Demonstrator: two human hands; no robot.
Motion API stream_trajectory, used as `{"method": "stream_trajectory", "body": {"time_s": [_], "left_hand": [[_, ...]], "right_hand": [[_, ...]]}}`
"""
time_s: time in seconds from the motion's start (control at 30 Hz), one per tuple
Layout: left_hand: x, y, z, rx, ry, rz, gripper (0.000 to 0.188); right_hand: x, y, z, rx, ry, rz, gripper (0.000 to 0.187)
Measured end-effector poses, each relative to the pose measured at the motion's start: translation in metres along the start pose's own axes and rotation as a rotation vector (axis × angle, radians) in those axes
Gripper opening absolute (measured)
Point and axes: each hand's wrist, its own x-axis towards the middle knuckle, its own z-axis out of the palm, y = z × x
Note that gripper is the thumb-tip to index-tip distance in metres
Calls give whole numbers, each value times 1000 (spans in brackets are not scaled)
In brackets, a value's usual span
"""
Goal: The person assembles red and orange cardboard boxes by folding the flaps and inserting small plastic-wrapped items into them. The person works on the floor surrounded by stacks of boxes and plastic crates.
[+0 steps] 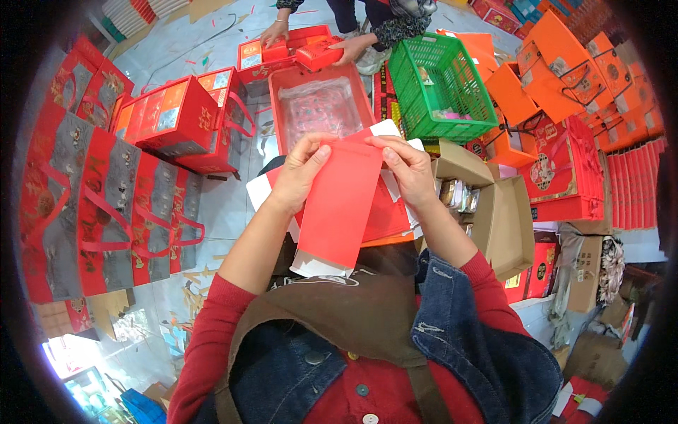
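Both my hands hold a long red cardboard box (340, 201) over my lap, its far end between my fingers and its white-edged flaps nearest my chest. My left hand (300, 173) pinches the far left corner, thumb on top. At the far right corner my right hand (411, 173) grips with thumb and fingers. Underneath lie more flat red cartons (390, 218) with white flaps. Just beyond my hands stands a red plastic crate (284, 120) with a clear plastic bag (321, 106) inside.
Another person's hands (349, 51) handle red boxes (318, 53) at the far side. A green crate (452, 92) and an open cardboard box (512, 226) with small wrapped packs stand right. Red gift bags (106, 212) line the left; orange bags (558, 63) pile up far right.
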Motion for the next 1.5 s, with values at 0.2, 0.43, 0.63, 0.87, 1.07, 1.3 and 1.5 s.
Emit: {"method": "stream_trajectory", "body": {"time_s": [0.2, 0.43, 0.63, 0.87, 1.07, 1.3, 1.5], "left_hand": [[2, -2, -1, 0, 16, 17, 22], [-2, -7, -1, 40, 61, -5, 17], [6, -9, 4, 129, 82, 3, 16], [5, -8, -6, 101, 89, 3, 16], [0, 0, 6, 223, 110, 89, 14], [-8, 34, 55, 586, -62, 499, 17], [-14, 33, 58, 712, -30, 597, 19]], "right_hand": [[-9, 9, 5, 104, 59, -64, 21], [-9, 7, 7, 128, -37, -20, 15], [-13, 14, 6, 101, 56, -33, 14], [-4, -11, -20, 77, 111, -55, 18], [-50, -22, -72, -263, 269, -131, 26], [-51, -36, -22, -182, 40, -175, 60], [-50, -38, -6, -176, 55, -285, 64]]}}
